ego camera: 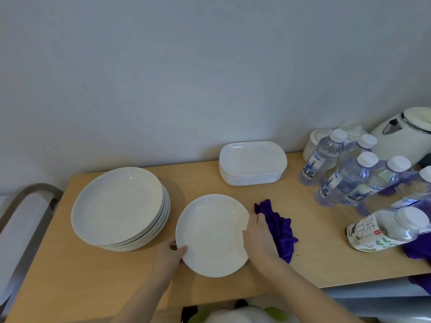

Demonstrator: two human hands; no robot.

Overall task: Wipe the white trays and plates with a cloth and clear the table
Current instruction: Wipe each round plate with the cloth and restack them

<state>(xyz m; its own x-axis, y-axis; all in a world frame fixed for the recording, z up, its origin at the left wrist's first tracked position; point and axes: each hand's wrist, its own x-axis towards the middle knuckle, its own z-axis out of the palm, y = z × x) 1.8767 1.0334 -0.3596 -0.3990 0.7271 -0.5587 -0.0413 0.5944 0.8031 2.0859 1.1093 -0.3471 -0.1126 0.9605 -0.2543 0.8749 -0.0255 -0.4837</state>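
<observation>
One round white ceramic plate (212, 234) lies flat on the light wooden counter (310, 248), gripped at its left rim by the left hand (171, 254), thumb on top, and touched at its right rim by the right hand (257, 234), fingers fairly straight. Beside that hand lies one crumpled purple cloth (281, 231). Left stands a stack of round white plates (119, 206), about five; behind, a stack of rectangular white trays (253, 163), roughly eight. Right: five clear water bottles (345, 180), white-capped and filled, one labelled tea bottle (382, 230), a white kettle (405, 134).
</observation>
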